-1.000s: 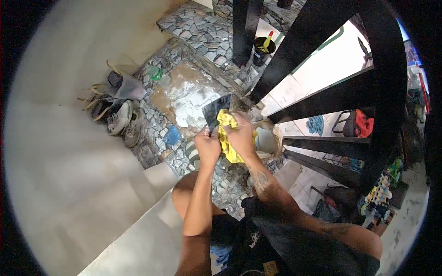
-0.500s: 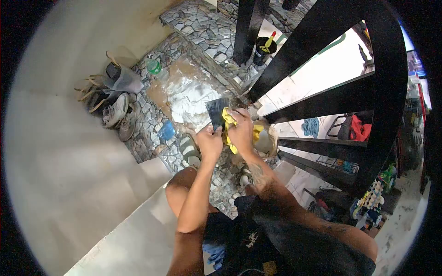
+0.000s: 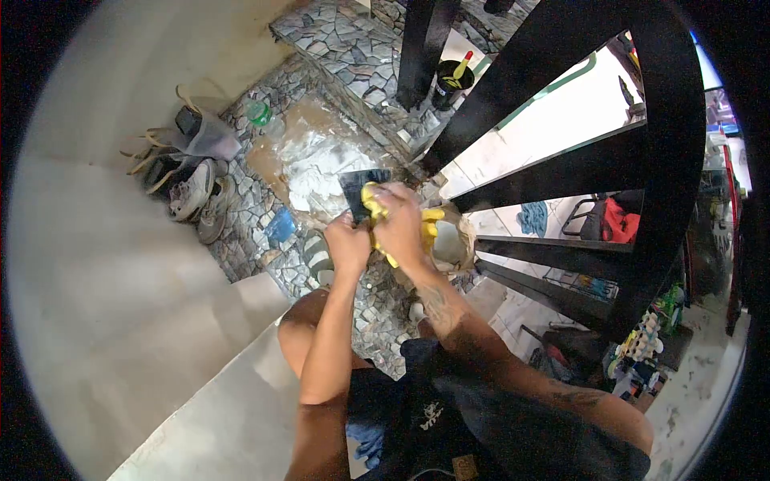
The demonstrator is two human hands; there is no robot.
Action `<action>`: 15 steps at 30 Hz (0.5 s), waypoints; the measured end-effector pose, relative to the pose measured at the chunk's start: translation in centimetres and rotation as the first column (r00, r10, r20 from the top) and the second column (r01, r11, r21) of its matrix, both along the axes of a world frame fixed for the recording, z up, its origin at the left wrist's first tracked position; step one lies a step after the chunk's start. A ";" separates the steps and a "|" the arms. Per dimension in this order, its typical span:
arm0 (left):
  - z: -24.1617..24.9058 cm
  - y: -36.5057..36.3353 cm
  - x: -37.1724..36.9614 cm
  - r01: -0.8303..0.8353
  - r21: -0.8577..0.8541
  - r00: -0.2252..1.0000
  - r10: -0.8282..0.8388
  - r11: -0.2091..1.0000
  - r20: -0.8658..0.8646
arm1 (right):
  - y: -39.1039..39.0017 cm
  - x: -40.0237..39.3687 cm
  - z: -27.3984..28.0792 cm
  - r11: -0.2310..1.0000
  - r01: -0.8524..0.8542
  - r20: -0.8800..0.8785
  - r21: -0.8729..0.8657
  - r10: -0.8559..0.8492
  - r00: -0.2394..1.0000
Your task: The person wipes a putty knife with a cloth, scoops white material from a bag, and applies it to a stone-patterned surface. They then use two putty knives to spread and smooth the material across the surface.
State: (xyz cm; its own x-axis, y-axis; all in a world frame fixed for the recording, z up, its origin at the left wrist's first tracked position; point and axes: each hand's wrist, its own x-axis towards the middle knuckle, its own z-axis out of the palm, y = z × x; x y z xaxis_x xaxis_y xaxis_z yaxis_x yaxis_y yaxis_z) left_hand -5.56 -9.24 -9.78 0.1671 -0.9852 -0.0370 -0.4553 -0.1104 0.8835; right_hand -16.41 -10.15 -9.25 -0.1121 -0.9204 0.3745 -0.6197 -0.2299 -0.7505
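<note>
A dark flat square plate [image 3: 353, 191] is held up over the floor, with my left hand [image 3: 348, 244] pinching its lower edge. My right hand [image 3: 399, 224] grips a yellow cloth [image 3: 371, 202] against the right side of the plate, and more yellow material sticks out beside the fingers. Just beyond the hands, white powder [image 3: 321, 164] lies spread over a brown sheet [image 3: 317, 116] on the stone-patterned floor. To the right of my right hand stands an open bag [image 3: 453, 244] with pale contents.
Shoes [image 3: 192, 192] and a bag [image 3: 204, 132] lie at the left wall. A green-capped bottle [image 3: 259, 113] and a blue piece [image 3: 281, 226] lie near the powder. Black railing bars [image 3: 561, 168] rise on the right, by a black cup [image 3: 453, 84] holding a yellow-handled tool.
The whole view has shifted slightly, so things appear further left. My right hand and the cloth sit higher and further left on the plate, which is turned slightly.
</note>
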 end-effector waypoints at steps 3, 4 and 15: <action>1.0 -0.3 0.8 -0.012 0.062 0.988 0.021 0.998 -0.152 | 1.4 1.3 2.2 0.992 -0.123 0.028 -0.040 0.124 0.992; 0.5 0.0 0.8 -0.019 0.060 0.995 0.025 0.998 -0.097 | 1.3 1.1 1.7 0.994 -0.109 0.030 -0.032 0.109 0.994; 2.1 -0.1 7.1 -0.197 0.083 0.974 0.185 0.977 0.132 | 2.7 -6.2 -12.7 0.923 -0.080 0.222 0.378 -0.007 0.975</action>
